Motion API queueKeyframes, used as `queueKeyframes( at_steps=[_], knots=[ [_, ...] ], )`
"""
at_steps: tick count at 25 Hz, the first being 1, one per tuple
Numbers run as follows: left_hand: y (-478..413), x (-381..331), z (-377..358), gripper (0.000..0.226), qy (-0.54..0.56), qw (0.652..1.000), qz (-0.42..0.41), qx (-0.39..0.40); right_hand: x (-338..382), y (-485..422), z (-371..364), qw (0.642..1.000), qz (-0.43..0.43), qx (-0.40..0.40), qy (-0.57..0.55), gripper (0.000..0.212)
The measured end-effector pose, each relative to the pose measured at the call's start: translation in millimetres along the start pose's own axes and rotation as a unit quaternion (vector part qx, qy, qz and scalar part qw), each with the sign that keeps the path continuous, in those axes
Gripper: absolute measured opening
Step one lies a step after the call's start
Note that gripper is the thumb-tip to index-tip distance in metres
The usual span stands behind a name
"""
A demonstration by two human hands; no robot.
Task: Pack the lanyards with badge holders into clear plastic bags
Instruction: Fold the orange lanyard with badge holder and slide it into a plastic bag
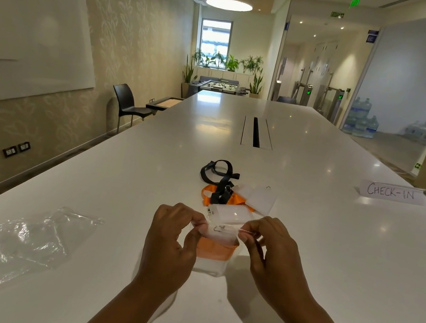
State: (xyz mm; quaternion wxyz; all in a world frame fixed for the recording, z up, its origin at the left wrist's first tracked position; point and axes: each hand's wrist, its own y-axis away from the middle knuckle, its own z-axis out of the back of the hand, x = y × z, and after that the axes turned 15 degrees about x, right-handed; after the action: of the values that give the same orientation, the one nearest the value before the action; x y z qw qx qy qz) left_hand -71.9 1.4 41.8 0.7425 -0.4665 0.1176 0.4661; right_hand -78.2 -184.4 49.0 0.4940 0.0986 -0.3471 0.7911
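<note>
We see both hands over the white tabletop (119,189), close to its near edge. The left hand (172,241) and the right hand (272,256) hold 1 clear plastic bag (211,267) between them. The fingers (196,226) of each hand are curled and pinched on the upper edge of the bag, one hand at each side. Inside the bag we see an orange lanyard (216,249) and, above it, a badge holder (221,236) with a metal hook.

Just behind the hands, more of the task's things lie in a small pile on the tabletop: a black lanyard (218,173), another orange lanyard (208,192) and 2 frosted badge holders (258,198), which touch each other.

To the left, well apart from the hands, crumpled clear bags (25,241) lie flat.

At the right edge of the tabletop stands a white paper sign (391,192) with the handwritten words "CHECK-IN". Near the ceiling hang green signs (337,14); their letters are too small for us to read surely.
</note>
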Motion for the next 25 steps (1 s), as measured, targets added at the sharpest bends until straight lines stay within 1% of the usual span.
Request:
queueKeyframes(
  at_steps=[4, 6, 8, 9, 11, 13, 14, 16, 18, 25],
  knots=[
    [1.2, -1.6, 0.4, 0.011, -0.022, 0.999, -0.024, -0.027, 3.6, 1.6, -2.3, 0.999, -0.011, 0.021, 0.027, 0.002],
    [1.0, -1.5, 0.7, 0.016, -0.015, 0.999, -0.02, -0.026, 4.6, 2.6, -2.7, 0.999, -0.011, 0.017, 0.033, 0.006],
    [0.7, -0.9, 1.6, 0.026, -0.001, 1.0, -0.014, -0.002, 5.1, 3.4, -2.9, 0.999, -0.019, 0.015, 0.028, 0.011],
    [0.6, -0.7, 1.7, 0.024, 0.004, 1.0, -0.013, 0.011, 4.9, 3.5, -3.4, 0.999, -0.023, 0.014, 0.025, 0.012],
    [0.3, -1.0, 1.2, 0.011, 0.011, 0.999, -0.014, 0.03, 4.7, 3.6, -5.0, 0.999, -0.027, 0.016, 0.021, 0.012],
    [0.2, -1.4, 0.3, 0.003, 0.005, 0.999, -0.014, 0.03, 5.4, 3.2, -5.4, 0.999, -0.021, 0.025, 0.01, 0.007],
    [0.2, -1.6, -0.1, 0.005, -0.004, 1.0, -0.012, 0.028, 5.8, 2.9, -5.4, 0.999, -0.012, 0.032, 0.005, 0.006],
    [0.5, -3.7, -0.4, 0.015, -0.024, 0.999, -0.003, 0.026, 6.0, 3.1, -5.9, 0.999, 0.009, 0.038, 0.009, 0.009],
    [0.9, -5.7, -0.5, 0.021, -0.04, 0.999, -0.008, 0.023, 6.7, 3.2, -6.6, 0.999, 0.014, 0.033, 0.017, 0.011],
    [1.1, -5.8, -1.9, 0.021, -0.068, 0.997, -0.042, 0.005, 7.1, 3.6, -7.9, 1.0, -0.005, -0.008, -0.001, 0.017]
  ],
)
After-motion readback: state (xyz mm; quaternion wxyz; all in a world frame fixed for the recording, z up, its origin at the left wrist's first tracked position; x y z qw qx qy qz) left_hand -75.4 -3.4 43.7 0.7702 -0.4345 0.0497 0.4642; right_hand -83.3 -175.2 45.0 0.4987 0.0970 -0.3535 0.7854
